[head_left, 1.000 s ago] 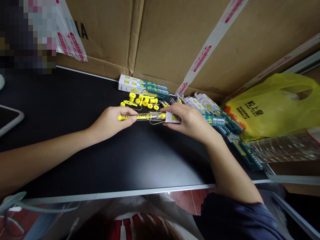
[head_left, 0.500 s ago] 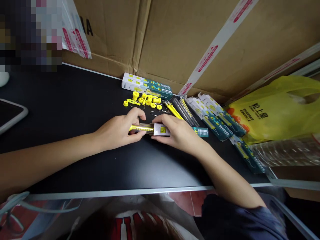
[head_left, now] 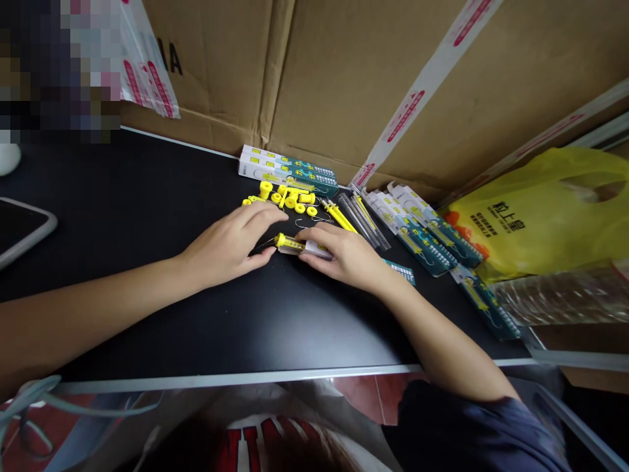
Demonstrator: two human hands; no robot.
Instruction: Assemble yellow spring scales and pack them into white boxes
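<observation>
My right hand (head_left: 351, 255) is wrapped round a narrow white-and-teal box (head_left: 318, 250), whose teal end shows beyond the palm. Out of the box's left end sticks a clear tube spring scale (head_left: 289, 242) with a yellow cap. Just left of that cap is my left hand (head_left: 230, 241), its thumb and fingers apart and nothing visible between them. Behind the hands lie several loose yellow plastic parts (head_left: 291, 198) and thin wire hooks (head_left: 322, 221). Yellow rods (head_left: 340, 216) and clear tubes (head_left: 361, 219) are beyond my right hand.
Printed boxes (head_left: 287, 172) are stacked against a large cardboard carton (head_left: 334, 85). More boxes (head_left: 417, 229) lie at the right, beside a yellow plastic bag (head_left: 545, 210) and clear plastic packaging (head_left: 560, 292). A phone (head_left: 24, 226) rests at the left of the black table (head_left: 206, 328).
My left hand has let go of the spring scale's yellow end and opened, drawing slightly left. The spring scale now sticks out less from the box, which has tilted a little.
</observation>
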